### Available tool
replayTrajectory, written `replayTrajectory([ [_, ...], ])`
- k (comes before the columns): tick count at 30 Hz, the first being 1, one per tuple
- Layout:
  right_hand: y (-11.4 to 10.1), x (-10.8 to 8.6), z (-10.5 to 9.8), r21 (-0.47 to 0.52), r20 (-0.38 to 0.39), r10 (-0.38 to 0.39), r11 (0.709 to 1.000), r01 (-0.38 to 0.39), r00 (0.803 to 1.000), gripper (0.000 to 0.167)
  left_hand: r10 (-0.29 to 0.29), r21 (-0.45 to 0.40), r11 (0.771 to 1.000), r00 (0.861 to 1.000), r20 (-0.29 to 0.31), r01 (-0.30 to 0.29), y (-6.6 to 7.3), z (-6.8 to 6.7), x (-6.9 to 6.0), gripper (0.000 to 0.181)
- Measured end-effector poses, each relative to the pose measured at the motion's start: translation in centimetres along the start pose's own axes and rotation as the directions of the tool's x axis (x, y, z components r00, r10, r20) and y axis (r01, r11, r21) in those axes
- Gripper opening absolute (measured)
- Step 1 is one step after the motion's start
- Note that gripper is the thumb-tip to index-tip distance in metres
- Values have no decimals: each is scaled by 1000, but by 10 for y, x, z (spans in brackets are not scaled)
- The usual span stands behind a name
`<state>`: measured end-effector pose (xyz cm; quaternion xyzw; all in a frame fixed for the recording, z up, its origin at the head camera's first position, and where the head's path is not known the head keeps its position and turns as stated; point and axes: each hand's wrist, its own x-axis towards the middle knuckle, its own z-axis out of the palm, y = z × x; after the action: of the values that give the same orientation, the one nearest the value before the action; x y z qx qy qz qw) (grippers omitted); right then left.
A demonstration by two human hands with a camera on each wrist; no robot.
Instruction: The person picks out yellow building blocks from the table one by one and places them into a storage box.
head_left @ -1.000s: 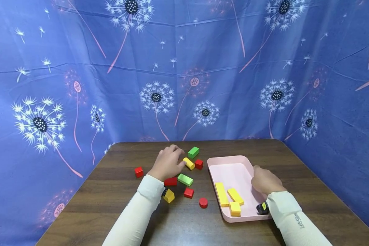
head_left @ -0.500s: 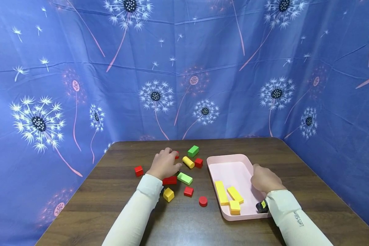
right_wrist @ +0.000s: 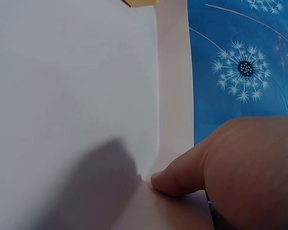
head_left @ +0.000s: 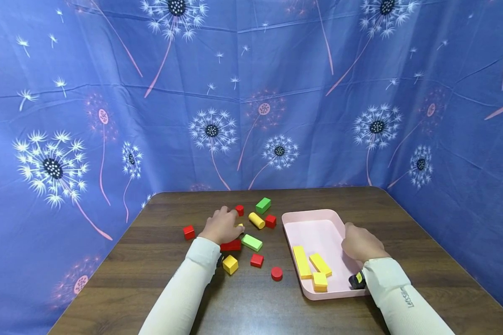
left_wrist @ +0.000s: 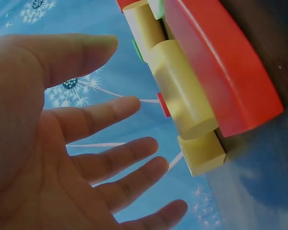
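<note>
My left hand [head_left: 221, 226] hovers low over the scattered blocks, fingers spread and slightly bent. In the left wrist view it holds nothing; a yellow cylinder [left_wrist: 182, 91] lies just beyond the fingertips, with a red block [left_wrist: 230, 72] beside it and a yellow block [left_wrist: 202, 152] past its end. In the head view the hand mostly covers that cylinder. My right hand [head_left: 363, 244] grips the right wall of a pink tray [head_left: 310, 215], its thumb [right_wrist: 177, 175] over the rim and pressing inside. The other right fingers are hidden. Several yellow blocks [head_left: 302, 262] lie in the tray.
On the wooden table [head_left: 151, 288] around the left hand lie a light green block [head_left: 252, 243], a green block [head_left: 263, 205], another yellow cylinder [head_left: 256, 220], a yellow block [head_left: 230, 264], a red disc [head_left: 276, 273] and several red pieces. A blue dandelion-print cloth [head_left: 251, 70] hangs behind.
My left hand has shifted slightly left and lower, uncovering a red piece behind it and the yellow cylinder to its right. My right hand and the tray have stayed put.
</note>
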<state>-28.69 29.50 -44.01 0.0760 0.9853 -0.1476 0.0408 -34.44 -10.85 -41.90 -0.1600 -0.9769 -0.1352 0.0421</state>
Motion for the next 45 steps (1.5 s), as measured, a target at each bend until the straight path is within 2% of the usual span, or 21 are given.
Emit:
replayTrajectory([
  [10, -1, -2, 0, 12, 8, 3, 1000, -3, 1000, 56, -48, 26, 999, 997, 62, 47, -3, 5, 2, 58],
  [25, -2, -1, 1, 39, 12, 6, 999, -6, 1000, 63, -49, 61, 997, 995, 85, 44, -8, 10, 5, 63],
  [30, -2, -1, 1, 46, 17, 20, 999, -21, 1000, 68, -66, 119, 991, 993, 96, 55, -10, 14, 9, 57],
  [35, -4, -1, 2, 46, 18, 30, 998, -30, 999, 70, -69, 154, 987, 993, 95, 54, -10, 12, 6, 50],
  [45, -5, 0, 3, 42, 17, 32, 999, -33, 999, 70, -79, 197, 979, 993, 90, 60, -10, 8, 3, 53],
])
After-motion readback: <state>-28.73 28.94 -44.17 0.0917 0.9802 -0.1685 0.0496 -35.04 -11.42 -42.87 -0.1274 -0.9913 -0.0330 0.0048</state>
